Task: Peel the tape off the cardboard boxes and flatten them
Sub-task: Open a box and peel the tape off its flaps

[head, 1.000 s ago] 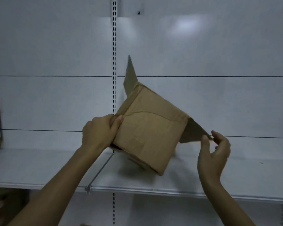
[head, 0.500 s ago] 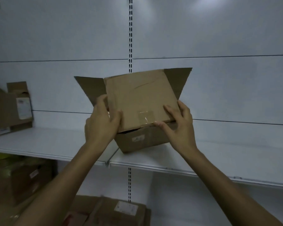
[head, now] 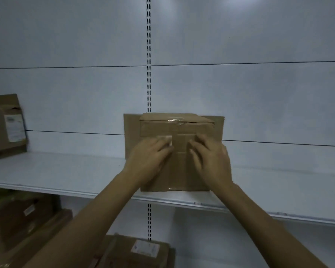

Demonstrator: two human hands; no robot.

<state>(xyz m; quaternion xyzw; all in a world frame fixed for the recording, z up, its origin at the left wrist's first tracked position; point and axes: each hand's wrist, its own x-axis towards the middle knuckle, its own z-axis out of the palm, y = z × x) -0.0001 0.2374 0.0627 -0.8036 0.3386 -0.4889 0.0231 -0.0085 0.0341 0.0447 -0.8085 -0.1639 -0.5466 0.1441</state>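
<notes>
A brown cardboard box [head: 177, 130] lies on the white shelf [head: 66, 171], its open flaps standing against the back wall. A strip of clear tape [head: 175, 120] crosses its far top edge. My left hand [head: 149, 161] rests on the box's near face with its fingers laid flat next to a small white label [head: 167, 139]. My right hand [head: 211, 161] presses flat on the same face, just to the right. The two hands lie side by side and cover much of the box's near half.
Another open cardboard box with a white label [head: 7, 124] stands at the shelf's far left. More boxes sit below the shelf: one at bottom centre [head: 139, 250], others at lower left [head: 23, 215]. A slotted upright [head: 148, 55] runs down the back wall.
The box was held up in the air and turned over, then set down on the shelf. Both hands moved from its sides onto its near face.
</notes>
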